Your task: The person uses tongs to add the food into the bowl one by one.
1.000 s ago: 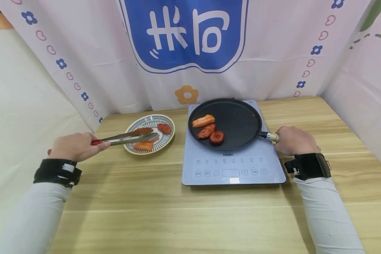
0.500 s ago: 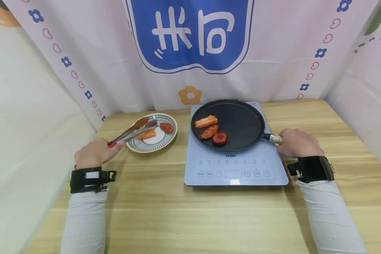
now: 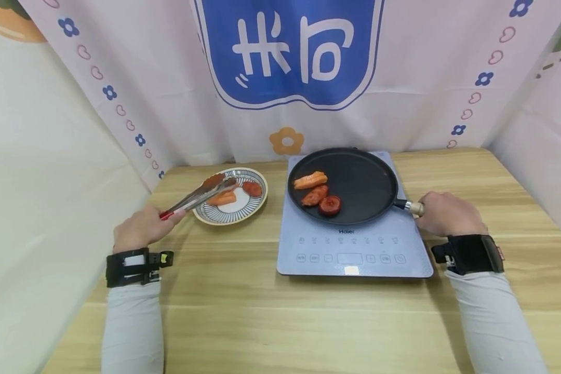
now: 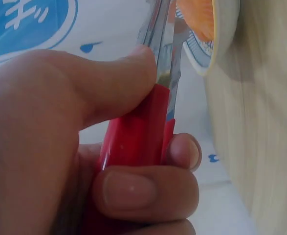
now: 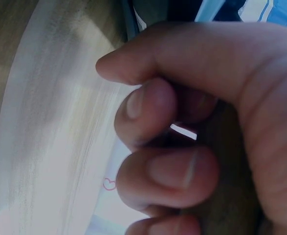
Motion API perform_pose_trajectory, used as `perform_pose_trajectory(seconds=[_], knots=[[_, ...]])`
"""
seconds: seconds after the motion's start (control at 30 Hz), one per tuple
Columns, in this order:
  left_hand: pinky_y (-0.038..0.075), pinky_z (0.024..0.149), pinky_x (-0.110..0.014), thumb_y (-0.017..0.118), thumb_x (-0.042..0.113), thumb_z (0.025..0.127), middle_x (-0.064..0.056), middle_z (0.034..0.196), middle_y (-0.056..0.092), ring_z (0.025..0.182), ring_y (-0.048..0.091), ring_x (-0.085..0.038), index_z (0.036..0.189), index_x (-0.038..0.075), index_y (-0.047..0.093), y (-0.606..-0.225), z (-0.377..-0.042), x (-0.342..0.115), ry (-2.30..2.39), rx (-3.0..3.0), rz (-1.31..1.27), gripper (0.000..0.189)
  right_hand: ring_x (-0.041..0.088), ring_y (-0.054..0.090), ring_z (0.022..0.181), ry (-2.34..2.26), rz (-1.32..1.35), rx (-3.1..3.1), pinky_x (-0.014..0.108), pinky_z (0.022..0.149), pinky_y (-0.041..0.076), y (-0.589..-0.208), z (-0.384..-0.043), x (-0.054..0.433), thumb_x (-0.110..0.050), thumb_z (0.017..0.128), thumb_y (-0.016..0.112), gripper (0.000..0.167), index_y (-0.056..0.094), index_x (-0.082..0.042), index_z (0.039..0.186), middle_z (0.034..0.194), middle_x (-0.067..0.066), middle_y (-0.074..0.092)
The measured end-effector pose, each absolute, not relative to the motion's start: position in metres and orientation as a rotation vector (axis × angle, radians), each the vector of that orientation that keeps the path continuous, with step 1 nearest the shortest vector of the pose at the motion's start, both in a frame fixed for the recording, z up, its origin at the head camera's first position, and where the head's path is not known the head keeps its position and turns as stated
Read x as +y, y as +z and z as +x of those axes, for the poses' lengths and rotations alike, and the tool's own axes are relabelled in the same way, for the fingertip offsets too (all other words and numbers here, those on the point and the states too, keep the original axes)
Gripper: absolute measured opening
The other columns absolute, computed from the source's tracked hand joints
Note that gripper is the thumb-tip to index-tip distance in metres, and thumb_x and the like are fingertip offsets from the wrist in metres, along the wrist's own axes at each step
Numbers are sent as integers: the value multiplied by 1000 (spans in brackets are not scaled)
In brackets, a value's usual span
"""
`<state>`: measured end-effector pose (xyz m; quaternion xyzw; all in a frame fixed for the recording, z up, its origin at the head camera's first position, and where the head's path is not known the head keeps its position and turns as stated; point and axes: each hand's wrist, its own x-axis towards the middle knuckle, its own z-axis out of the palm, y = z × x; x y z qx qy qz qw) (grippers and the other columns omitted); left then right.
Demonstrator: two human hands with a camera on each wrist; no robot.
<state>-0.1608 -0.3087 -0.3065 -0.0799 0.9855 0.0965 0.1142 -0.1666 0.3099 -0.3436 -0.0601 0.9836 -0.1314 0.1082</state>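
Note:
My left hand [image 3: 142, 227] grips metal tongs [image 3: 197, 197] by their red handle [image 4: 133, 129], fingers wrapped under and thumb along the top. The tongs' two ends stand apart over the left part of a patterned plate [image 3: 257, 210]. On the plate, an orange food piece [image 3: 223, 198] lies under the tongs, and a red piece [image 3: 252, 189] lies right of it. My right hand [image 3: 451, 214] curls around the wooden handle [image 3: 417, 208] of a flat black pan [image 3: 362, 184]. An orange piece [image 3: 310, 180], a reddish oblong piece [image 3: 315, 196] and a round red slice [image 3: 330, 205] lie at the pan's left.
The pan sits on a pale Haier induction cooktop [image 3: 355, 249] with touch controls along its front. Underneath is a light wooden table [image 3: 243, 322]. A printed white curtain [image 3: 248, 124] hangs right behind the table, and pale cloth [image 3: 51, 208] closes off the left side.
My left hand has swung around, angling the tongs more toward the plate's far side. The orange piece on the plate now lies farther from the front rim. My right hand keeps holding the pan handle.

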Motion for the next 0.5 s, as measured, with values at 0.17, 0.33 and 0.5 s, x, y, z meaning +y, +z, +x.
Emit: perform_pose_trajectory(seconds=[0.17, 0.33, 0.5], knots=[[35, 56, -35, 41, 80, 99, -1, 67, 45, 64, 50, -22, 75, 13, 46, -310, -158, -317, 278, 2912, -224, 71, 24, 52, 65, -369, -181, 2900, 38, 54, 38, -343, -166, 313, -15, 89, 66, 21, 52, -14, 72, 68, 4, 50], [34, 56, -37, 47, 77, 99, 0, 65, 45, 64, 52, -23, 71, 14, 48, -308, -156, -316, 216, 2991, -208, 69, 24, 52, 65, -371, -186, 2892, 38, 54, 38, -343, -166, 312, -15, 90, 65, 22, 51, -15, 72, 68, 3, 50], [35, 57, -38, 53, 75, 98, 1, 65, 47, 66, 54, -23, 74, 15, 60, -308, -158, -320, 199, 3007, -146, 65, 23, 52, 65, -377, -185, 2886, 37, 54, 39, -344, -167, 310, -16, 89, 66, 23, 51, -15, 72, 68, 3, 50]])
